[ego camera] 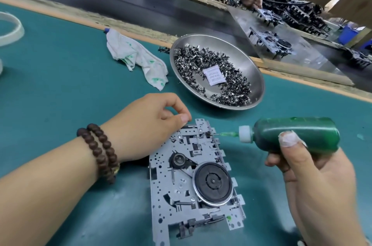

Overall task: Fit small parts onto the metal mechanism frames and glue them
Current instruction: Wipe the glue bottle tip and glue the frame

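Note:
A grey metal mechanism frame with a black flywheel lies on the green mat at bottom centre. My left hand grips the frame's upper left corner, thumb on its top edge. My right hand holds a green glue bottle lying sideways. Its thin green nozzle points left and meets a small part at the frame's upper right edge. A green glue dot shows near the frame's lower right corner.
A round steel dish full of several small dark metal parts and a white sachet sits just beyond the frame. A glue-stained white cloth lies to its left. A conveyor runs behind, where another person's hands work among finished mechanisms at top right.

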{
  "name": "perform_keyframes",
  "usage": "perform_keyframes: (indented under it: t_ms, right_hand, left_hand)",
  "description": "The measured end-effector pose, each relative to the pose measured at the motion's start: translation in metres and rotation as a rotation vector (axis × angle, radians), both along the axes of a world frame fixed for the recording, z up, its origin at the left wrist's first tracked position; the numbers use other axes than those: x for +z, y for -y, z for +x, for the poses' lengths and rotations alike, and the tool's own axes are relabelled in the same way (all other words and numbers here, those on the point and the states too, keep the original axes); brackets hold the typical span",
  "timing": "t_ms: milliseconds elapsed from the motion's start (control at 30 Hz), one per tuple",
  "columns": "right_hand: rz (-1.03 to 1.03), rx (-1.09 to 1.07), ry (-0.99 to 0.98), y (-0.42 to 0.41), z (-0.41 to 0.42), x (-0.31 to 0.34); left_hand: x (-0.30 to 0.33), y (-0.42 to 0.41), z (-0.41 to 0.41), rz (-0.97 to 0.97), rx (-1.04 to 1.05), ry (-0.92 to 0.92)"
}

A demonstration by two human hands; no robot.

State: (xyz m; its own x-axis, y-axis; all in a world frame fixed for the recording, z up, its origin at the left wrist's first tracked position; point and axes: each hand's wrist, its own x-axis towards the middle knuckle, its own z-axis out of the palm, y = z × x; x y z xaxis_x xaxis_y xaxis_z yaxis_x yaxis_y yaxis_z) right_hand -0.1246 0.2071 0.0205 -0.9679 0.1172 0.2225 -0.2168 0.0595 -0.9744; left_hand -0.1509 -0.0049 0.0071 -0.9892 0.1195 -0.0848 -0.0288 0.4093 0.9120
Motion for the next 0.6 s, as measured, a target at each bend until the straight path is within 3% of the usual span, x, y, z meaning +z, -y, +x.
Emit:
perform_keyframes:
  t_ms: [600]
  right_hand:
    - [0.078, 0.012, -0.048, -0.0016, -0.0007, -0.0042]
  left_hand:
    - [-0.0014, 0.0004, -0.0012, -0.011, 0.003, -0.010]
